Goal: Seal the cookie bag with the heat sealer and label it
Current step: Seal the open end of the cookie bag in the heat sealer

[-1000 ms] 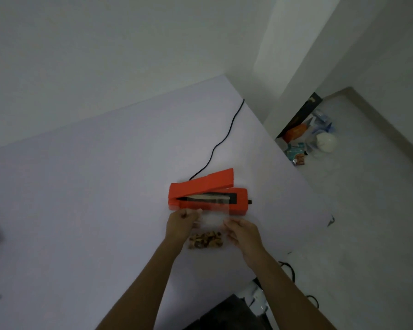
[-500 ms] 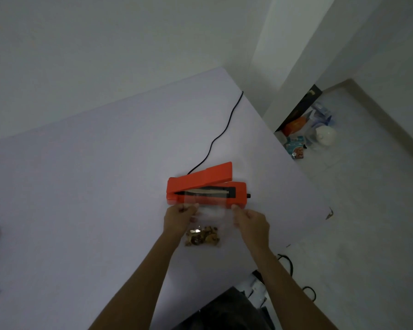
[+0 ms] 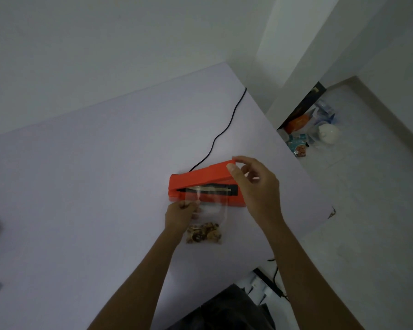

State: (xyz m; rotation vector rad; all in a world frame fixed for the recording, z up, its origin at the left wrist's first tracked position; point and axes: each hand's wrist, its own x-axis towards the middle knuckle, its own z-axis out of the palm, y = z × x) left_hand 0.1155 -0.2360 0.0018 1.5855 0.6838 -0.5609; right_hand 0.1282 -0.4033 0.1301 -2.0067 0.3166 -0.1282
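Pinching the clear cookie bag (image 3: pixel 208 210), the left hand (image 3: pixel 180 214) holds its mouth across the orange heat sealer's (image 3: pixel 200 184) strip near the table's (image 3: pixel 93 175) right edge. Fingers relaxed, the right hand (image 3: pixel 255 186) touches the raised lid's tip, grasping nothing. No writing is legible.

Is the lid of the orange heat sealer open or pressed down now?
Open. The orange heat sealer's lid is raised above its dark sealing strip, where the clear cookie bag mouth lies.

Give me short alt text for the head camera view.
A right hand reaches to the raised lid of an orange heat sealer while the left hand pinches a clear cookie bag whose open end lies across the sealing strip.
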